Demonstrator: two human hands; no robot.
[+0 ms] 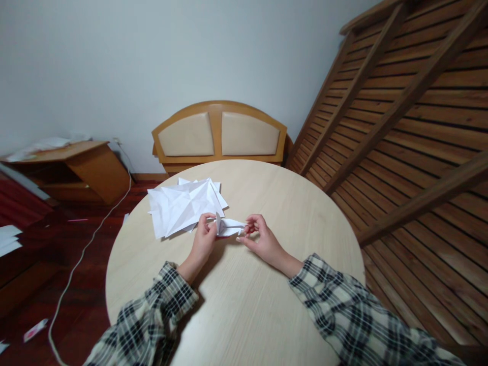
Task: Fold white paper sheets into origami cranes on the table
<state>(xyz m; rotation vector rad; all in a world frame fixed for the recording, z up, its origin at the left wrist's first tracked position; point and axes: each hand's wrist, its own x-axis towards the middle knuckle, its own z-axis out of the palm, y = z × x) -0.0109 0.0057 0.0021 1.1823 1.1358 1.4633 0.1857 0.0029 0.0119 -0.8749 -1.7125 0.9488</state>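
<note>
The left hand (204, 236) pinches the left end of a folded white paper (231, 227) between thumb and fingers, where a flap stands up. The right hand (263, 239) closes its thumb and curled fingertips on the narrower right end, so the piece spans the gap between the hands. The folded paper is over the middle of the round tabletop (267, 305), well in from the left and right edges; whether it touches the surface is hard to tell.

From the left, loose papers (8, 239) show at the border of the view, and a white and pink packet (35, 330) lies on the dark red floor (87, 305). A wooden cabinet (95, 173) stands near the wall, with a pale cable (82, 254) running past it across the floor.

On the tabletop, a stack of creased white sheets (183, 206) lies toward the far left edge, unevenly piled, just beyond the left hand. Behind the far edge stands a headboard (219, 132) with two cream panels. Beyond the right edge, a large slatted wooden frame (400, 127) leans at a slant. Both forearms, in checked sleeves (328, 295), reach in over the tabletop from the near side.
</note>
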